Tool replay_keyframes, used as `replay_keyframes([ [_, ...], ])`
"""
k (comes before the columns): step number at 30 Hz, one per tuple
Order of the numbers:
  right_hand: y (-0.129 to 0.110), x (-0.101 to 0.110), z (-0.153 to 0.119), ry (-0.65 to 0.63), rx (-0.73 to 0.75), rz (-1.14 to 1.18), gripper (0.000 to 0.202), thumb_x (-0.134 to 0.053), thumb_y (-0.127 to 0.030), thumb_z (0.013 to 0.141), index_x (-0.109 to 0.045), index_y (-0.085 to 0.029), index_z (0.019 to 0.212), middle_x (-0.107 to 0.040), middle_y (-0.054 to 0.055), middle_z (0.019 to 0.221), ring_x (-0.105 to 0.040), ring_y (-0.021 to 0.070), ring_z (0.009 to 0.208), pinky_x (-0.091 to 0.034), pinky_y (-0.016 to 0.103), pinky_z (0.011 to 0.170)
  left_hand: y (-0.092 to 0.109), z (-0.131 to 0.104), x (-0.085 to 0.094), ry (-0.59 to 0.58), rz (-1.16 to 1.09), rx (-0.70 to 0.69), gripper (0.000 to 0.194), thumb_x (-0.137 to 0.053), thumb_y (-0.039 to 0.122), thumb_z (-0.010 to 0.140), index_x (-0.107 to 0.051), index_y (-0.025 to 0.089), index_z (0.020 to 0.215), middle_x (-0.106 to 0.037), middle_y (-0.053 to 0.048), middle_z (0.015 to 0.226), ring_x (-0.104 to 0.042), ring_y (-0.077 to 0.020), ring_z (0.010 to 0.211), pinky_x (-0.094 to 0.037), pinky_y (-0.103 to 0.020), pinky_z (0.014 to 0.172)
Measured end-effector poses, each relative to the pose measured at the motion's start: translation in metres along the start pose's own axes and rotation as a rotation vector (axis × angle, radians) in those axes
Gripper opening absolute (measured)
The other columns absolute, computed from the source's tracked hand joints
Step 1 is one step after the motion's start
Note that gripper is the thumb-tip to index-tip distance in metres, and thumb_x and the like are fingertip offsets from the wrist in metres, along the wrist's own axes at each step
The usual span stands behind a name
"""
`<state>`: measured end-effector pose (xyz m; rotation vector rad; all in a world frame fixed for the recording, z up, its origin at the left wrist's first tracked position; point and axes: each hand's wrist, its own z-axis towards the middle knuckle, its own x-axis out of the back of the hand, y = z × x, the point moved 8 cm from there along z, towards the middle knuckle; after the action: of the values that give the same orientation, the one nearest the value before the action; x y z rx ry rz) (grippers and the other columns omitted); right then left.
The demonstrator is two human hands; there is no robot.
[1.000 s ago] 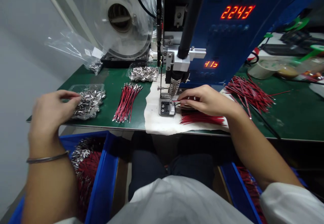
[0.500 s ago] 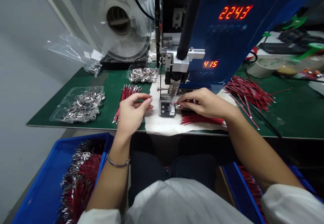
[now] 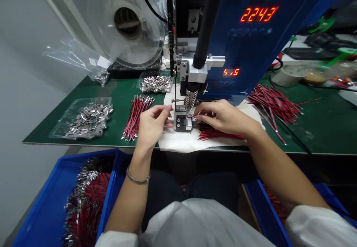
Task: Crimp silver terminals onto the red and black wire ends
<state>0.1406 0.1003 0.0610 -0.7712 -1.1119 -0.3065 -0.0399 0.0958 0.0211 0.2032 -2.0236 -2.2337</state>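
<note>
1. Pinching a thin red wire [image 3: 191,116] between the thumb and fingertips of the right hand [image 3: 224,117], with its end at a small black-and-silver metal fixture [image 3: 181,123], below a coiled silver spring [image 3: 190,99].
2. Holding the thumb and forefinger of the left hand [image 3: 152,124] close together, just beside the fixture; cannot tell whether gripping anything.
3. Partly under the right hand, on a ragged off-white sheet [image 3: 178,143], a bundle of straight red wires [image 3: 220,135].
4. Just left of the left hand, on the dark green surface [image 3: 329,128], a bundle of silver-tipped red wires [image 3: 136,118].
5. Farther left, a clear plastic tray [image 3: 60,130] heaped with small silver metal pieces [image 3: 89,120].
6. Behind the right hand, a tall blue machine [image 3: 237,46] displaying red digits "2243" [image 3: 259,14].
7. At far right, a loose pile of red wires [image 3: 275,103].
8. Below the surface, at left, a blue plastic bin [image 3: 41,206] containing silver-ended red wires [image 3: 86,206].
</note>
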Motion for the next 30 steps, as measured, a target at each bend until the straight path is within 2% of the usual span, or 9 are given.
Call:
replay_keyframes([
  [3, 0.000, 0.000, 0.000, 0.025, 0.007, 0.012, 0.017, -0.053, -0.024, 0.090, -0.066, -0.018, 0.100, -0.072, 0.005, 0.087, -0.064, 0.0159, 0.071, -0.043, 0.025, 0.066, 0.001, 0.000, -0.007, -0.018, -0.017, -0.034, 0.028, -0.070, 0.043, 0.076, -0.072, 0.016, 0.077, -0.054, 0.000, 0.059, -0.049, -0.0068, 0.043, -0.043, -0.019, 0.038],
  [8, -0.005, 0.002, 0.000, 0.075, 0.031, 0.070, 0.014, -0.055, -0.022, 0.089, -0.066, -0.015, 0.096, -0.071, 0.005, 0.089, -0.062, 0.0149, 0.073, -0.044, 0.025, 0.067, 0.000, -0.006, -0.016, 0.003, -0.070, -0.022, 0.025, -0.070, 0.041, 0.077, -0.075, 0.017, 0.083, -0.058, -0.001, 0.066, -0.047, -0.0053, 0.042, -0.038, -0.018, 0.036],
  [11, -0.008, 0.002, 0.000, 0.096, 0.045, 0.078, 0.014, -0.056, -0.020, 0.089, -0.066, -0.014, 0.095, -0.071, 0.006, 0.090, -0.061, 0.0146, 0.072, -0.044, 0.025, 0.068, -0.001, -0.010, -0.023, -0.031, -0.113, -0.024, 0.024, -0.069, 0.038, 0.079, -0.074, 0.018, 0.090, -0.057, 0.000, 0.066, -0.045, -0.0050, 0.041, -0.037, -0.019, 0.035],
  [14, -0.009, 0.002, 0.000, 0.120, 0.043, 0.072, 0.012, -0.056, -0.020, 0.088, -0.066, -0.014, 0.092, -0.070, 0.006, 0.087, -0.060, 0.0147, 0.071, -0.043, 0.025, 0.067, -0.004, -0.012, -0.027, -0.036, -0.167, -0.017, 0.025, -0.072, 0.034, 0.076, -0.071, 0.018, 0.095, -0.062, -0.002, 0.076, -0.044, -0.0050, 0.043, -0.035, -0.019, 0.033],
  [21, -0.010, 0.003, 0.001, 0.171, 0.031, 0.068, 0.010, -0.057, -0.021, 0.086, -0.066, -0.015, 0.086, -0.069, 0.005, 0.081, -0.057, 0.0140, 0.065, -0.041, 0.025, 0.062, -0.012, -0.013, -0.028, -0.018, -0.195, 0.026, 0.021, -0.074, 0.033, 0.073, -0.067, 0.016, 0.083, -0.064, -0.003, 0.076, -0.037, -0.0021, 0.041, -0.026, -0.018, 0.033],
  [25, -0.011, 0.005, 0.000, 0.200, 0.043, 0.085, 0.008, -0.058, -0.018, 0.085, -0.066, -0.016, 0.084, -0.068, 0.004, 0.077, -0.055, 0.0130, 0.062, -0.039, 0.025, 0.059, -0.014, -0.013, -0.026, -0.018, -0.183, 0.039, 0.022, -0.075, 0.034, 0.073, -0.069, 0.017, 0.084, -0.067, -0.004, 0.078, -0.042, -0.0042, 0.045, -0.027, -0.019, 0.037],
  [30, -0.009, 0.006, -0.001, 0.213, 0.039, 0.102, 0.008, -0.058, -0.017, 0.083, -0.065, -0.016, 0.083, -0.067, 0.003, 0.075, -0.054, 0.0124, 0.061, -0.040, 0.024, 0.058, -0.008, -0.011, -0.023, 0.012, -0.137, -0.009, 0.022, -0.074, 0.036, 0.073, -0.071, 0.018, 0.085, -0.070, -0.006, 0.084, -0.054, -0.0092, 0.056, -0.036, -0.020, 0.044],
])
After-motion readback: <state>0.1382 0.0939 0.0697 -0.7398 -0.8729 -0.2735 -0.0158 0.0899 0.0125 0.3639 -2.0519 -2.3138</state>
